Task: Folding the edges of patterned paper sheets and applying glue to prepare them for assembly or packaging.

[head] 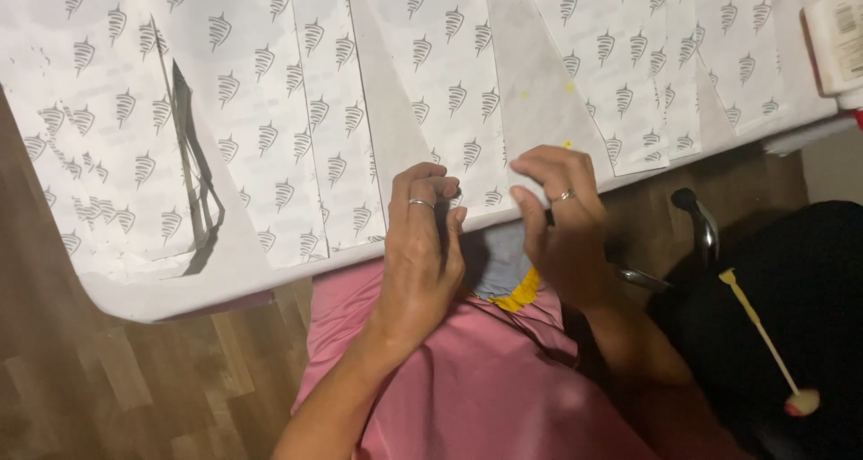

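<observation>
My left hand (421, 244) is curled at the near edge of a table (180, 294), fingers closed with a ring on one finger; what it pinches is too small to tell. My right hand (562, 217), also ringed, rests its fingertips on the edge of a pale triangular paper piece (539, 91) that lies on the table. Between and below the hands sits a small grey piece with a yellow edge (508, 276), above my pink lap (476, 370).
The table is covered with white paper printed with grey motifs (270, 91), in overlapping sheets. A dark folded shape (193, 177) lies at the left. A white container (840, 37) stands far right. A black chair (782, 298) and a thin stick with a red tip (764, 334) are at the right, over wooden floor (135, 379).
</observation>
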